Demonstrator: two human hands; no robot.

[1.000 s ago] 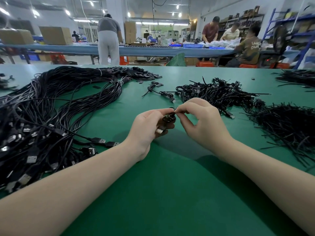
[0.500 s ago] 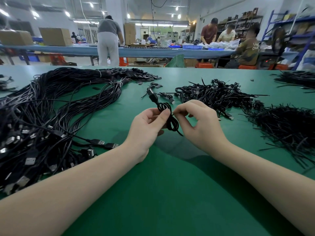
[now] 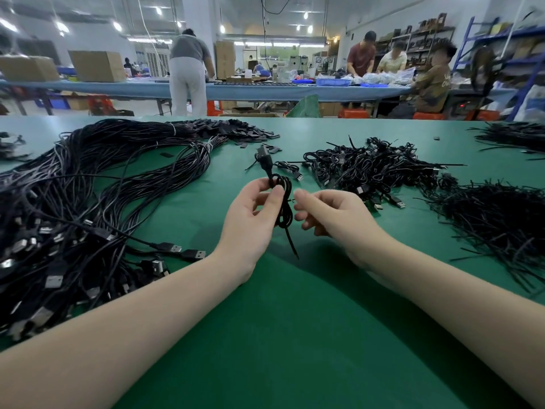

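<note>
**Right hand off the coil; left hand now holds it alone**

Since the earlier frame the right hand (image 3: 333,219) has come off the coiled cable (image 3: 285,202). Its fingers are now loosely curled just beside the coil, and nothing shows between them. The forefinger tip is blurred, so contact with the short stub on the coil's side cannot be confirmed. The loose tail (image 3: 292,243) below the coil also hangs longer than before.

**Position.** The cable is at centre frame, lifted off the green table (image 3: 295,349). The left hand (image 3: 250,219) has its grip closed on the coil's upper part, thumb against the front and fingers behind. The plug (image 3: 262,156) stands up out of the top of the fist, toward upper centre.

**Handling, as judged.**
- The cable looks thin and very light.
- It is limp but somewhat springy, so the loops are likely to open if the pinch slackens before the tie is twisted shut.
- The jacket looks smooth, so the strands may slide over one another.
- Nothing about it looks fragile, except perhaps the joint where the cable meets the plug.

**Where to hold.** The best hold is across the waist of the coil, where all the loops cross. The plug and the hanging tail are poor places to grip, because a pull on either would draw the coil apart.

**Surroundings.**
- Left of frame: a large heap of loose cables (image 3: 103,187).
- Upper right of centre: a pile of tied bundles (image 3: 368,169).
- Right edge: a heap of ties (image 3: 501,219).
- All three lie well apart from the hands.
</note>
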